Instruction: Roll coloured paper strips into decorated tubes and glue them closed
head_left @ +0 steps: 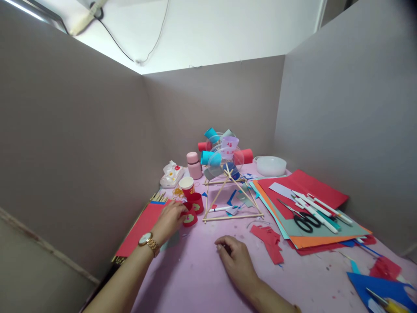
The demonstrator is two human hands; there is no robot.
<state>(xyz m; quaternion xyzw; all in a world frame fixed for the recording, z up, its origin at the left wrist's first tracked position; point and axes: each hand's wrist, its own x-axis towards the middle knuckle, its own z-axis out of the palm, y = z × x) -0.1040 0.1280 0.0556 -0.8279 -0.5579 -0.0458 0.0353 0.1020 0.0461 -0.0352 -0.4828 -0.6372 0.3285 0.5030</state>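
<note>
My left hand [174, 216], with a watch on its wrist, has its fingers closed on the edge of a red paper cup [190, 217] with a pale patch on its side. A second red cup [197, 202] stands just behind it, and a white-rimmed paper cup [187, 186] is farther back. Loosely curled, my right hand [235, 261] rests on the pink tabletop with nothing visible in it. In front of both hands is a wooden-stick frame [233, 217] carrying a wheel of clear discs [224, 158] with blue, red and purple cups around it.
Colored paper sheets [301, 182] lie at right, bearing scissors [302, 219] and several pens. Red scraps [269, 243] are near my right hand. A pink bottle [194, 166], tissues [172, 174] and a white bowl [271, 166] stand at the back. Grey partitions [215, 100] surround the table.
</note>
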